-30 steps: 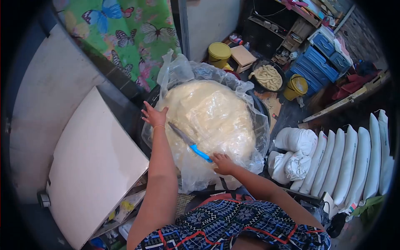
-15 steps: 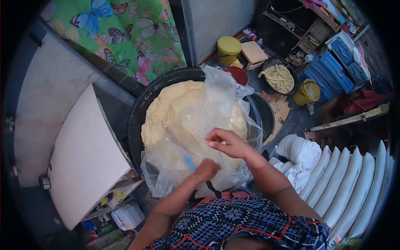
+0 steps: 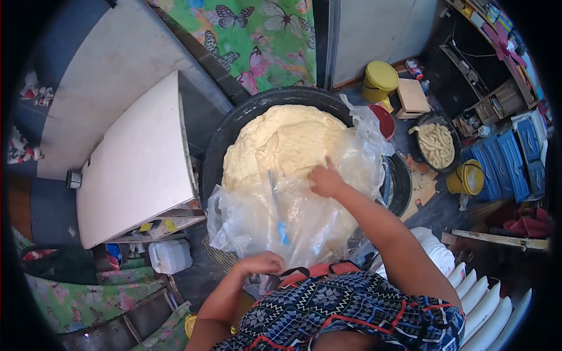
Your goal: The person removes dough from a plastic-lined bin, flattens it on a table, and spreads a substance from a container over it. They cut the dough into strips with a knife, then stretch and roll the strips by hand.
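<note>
A large mound of pale dough fills a round black tub. Clear plastic sheeting covers its near and right parts. My right hand rests where the plastic meets bare dough, its fingers apart. By the sheet's near edge, close to my body, my left hand is curled closed; what it holds, if anything, is hidden. A knife with a blue handle lies along the middle of the plastic, its blade pointing toward the dough.
A white board slants at the left. Beyond the tub stand a yellow bucket, a red bowl and a basin of dough rolls. Another yellow bucket is at the right, with several filled white sacks nearer me.
The plastic is folded back toward me, baring more dough at the far side. My right hand has come down onto the dough's edge; my left hand has drawn back toward my body. The view has shifted.
</note>
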